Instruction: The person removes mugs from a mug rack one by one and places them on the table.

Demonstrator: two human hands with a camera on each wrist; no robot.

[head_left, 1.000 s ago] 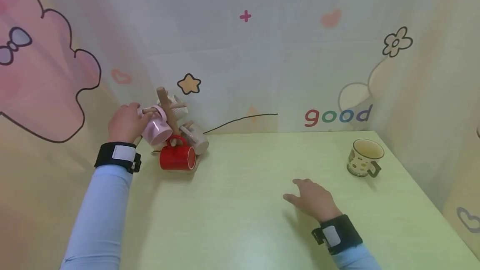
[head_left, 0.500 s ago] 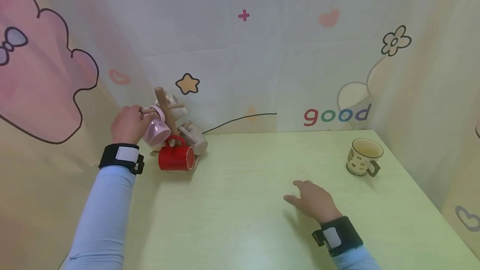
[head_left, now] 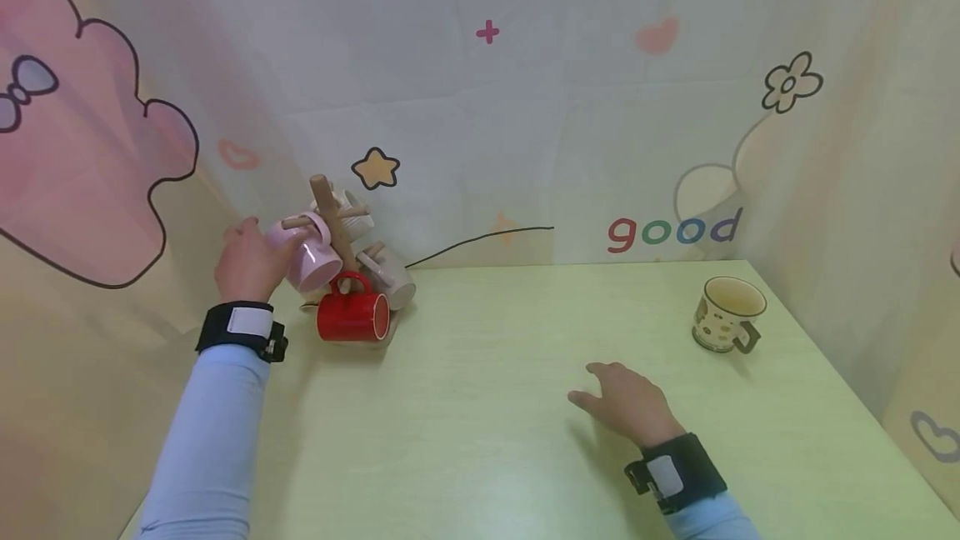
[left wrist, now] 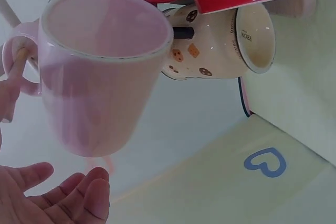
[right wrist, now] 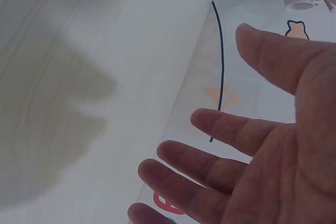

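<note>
A pink mug [head_left: 315,266] hangs by its handle from a peg of the wooden mug tree [head_left: 327,200]. Just left of it is my left hand [head_left: 251,267]; in the left wrist view its fingers [left wrist: 94,203] are spread and apart from the mug's body, with the thumb [left wrist: 6,94] close to the handle and peg. Below the pink mug hangs a red mug [head_left: 352,317]. My right hand [head_left: 628,403] is held over the table with relaxed, spread fingers and nothing in them.
A cream patterned mug [head_left: 723,327] stands upright on the table [head_left: 487,390] at the right. Other mugs on the tree include a grey-white one [head_left: 396,277], a white one behind, and a cream cookie-patterned mug [left wrist: 210,45]. A printed curtain [head_left: 480,132] hangs behind.
My left hand has loosened from the pink mug's handle, its fingers now spread and drawn slightly left. The mug stays hanging on the peg. My right hand has stayed in place.
</note>
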